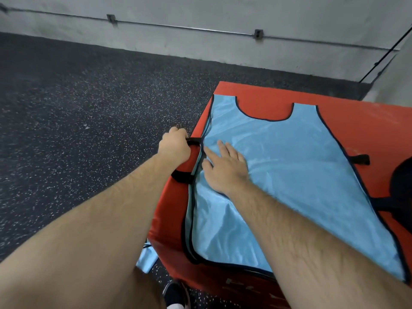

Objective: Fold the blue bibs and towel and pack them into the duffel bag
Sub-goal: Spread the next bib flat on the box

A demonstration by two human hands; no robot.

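Note:
A light blue bib (289,170) with dark trim lies spread flat on a red padded block (267,94), neck opening toward the far wall. My left hand (176,146) grips the black elastic side strap (194,141) at the bib's left edge. Just right of it, my right hand (225,168) rests flat on the blue fabric, fingers straight and pointing at that edge. A dark bag (401,186) shows partly at the right border. More blue fabric (146,257) lies on the floor below the block's left corner.
The block stands on dark speckled rubber flooring (78,130), with a grey concrete wall (200,14) and a conduit pipe behind. A second black strap (361,159) sticks out at the bib's right edge. My shoe (176,295) is near the block's front.

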